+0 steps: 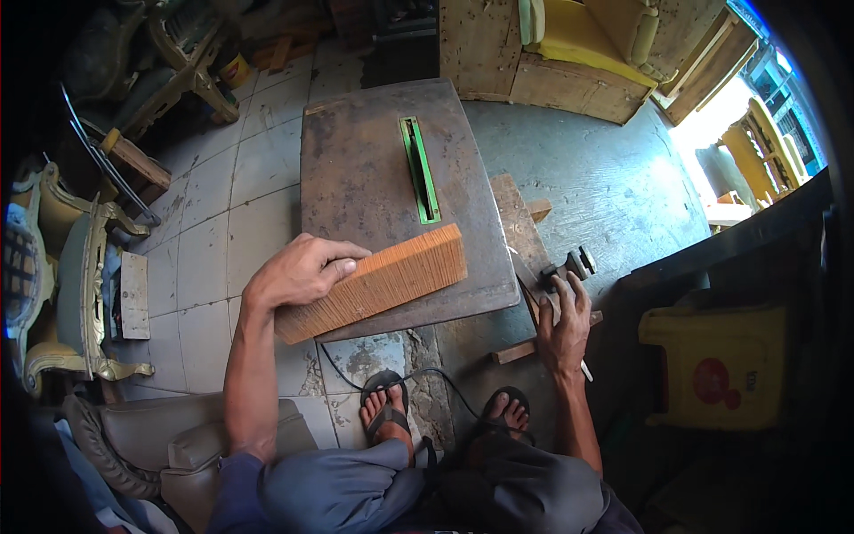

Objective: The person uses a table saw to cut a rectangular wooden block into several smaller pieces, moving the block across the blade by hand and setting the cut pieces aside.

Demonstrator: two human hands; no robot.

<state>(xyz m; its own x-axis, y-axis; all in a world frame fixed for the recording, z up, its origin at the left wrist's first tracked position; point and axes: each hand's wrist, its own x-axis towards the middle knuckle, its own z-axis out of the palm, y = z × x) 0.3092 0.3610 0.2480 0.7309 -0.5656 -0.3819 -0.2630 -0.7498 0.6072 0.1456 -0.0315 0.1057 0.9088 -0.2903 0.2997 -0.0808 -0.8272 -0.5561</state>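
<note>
My left hand point(307, 271) is closed on the far edge of a long orange-brown wooden block point(382, 285), whose near face is finely ridged. The block slants across the near edge of a dark metal tabletop point(356, 178), its left end sticking out past that edge. Farther back, a green-framed slot point(420, 169) is set into the top. To the right of the table, my right hand point(562, 329) reaches forward with fingers apart and slightly bent. Its fingertips are at a black fitting with round discs point(571, 267); whether they touch it I cannot tell.
Wooden boards point(520, 218) stand beside the table's right side. A black cable point(436, 369) runs across the floor between my sandalled feet. Carved chair frames point(93, 267) are at the left, a yellow container point(712, 365) at the right. A yellow-cushioned seat point(583, 36) stands at the back.
</note>
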